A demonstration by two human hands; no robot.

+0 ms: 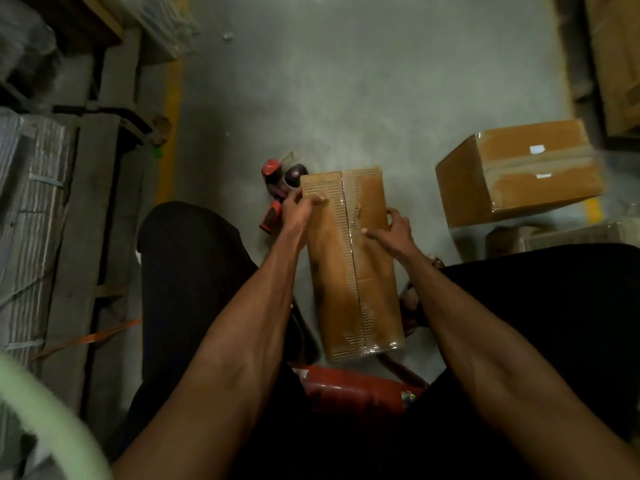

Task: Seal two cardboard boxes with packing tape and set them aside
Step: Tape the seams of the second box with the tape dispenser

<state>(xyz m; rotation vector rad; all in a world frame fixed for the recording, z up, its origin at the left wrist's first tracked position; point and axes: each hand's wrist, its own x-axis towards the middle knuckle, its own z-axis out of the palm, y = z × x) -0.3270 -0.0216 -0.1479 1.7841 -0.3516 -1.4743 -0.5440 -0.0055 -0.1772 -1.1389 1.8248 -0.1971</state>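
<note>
Both hands, left hand (300, 208) and right hand (398, 230), are gripping the far end of the box (353, 261), its long axis running away from me.

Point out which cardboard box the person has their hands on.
The long narrow box between the knees: the left hand and right hand hold its far end. The wider taped box sits apart on the floor to the right, untouched.
</note>
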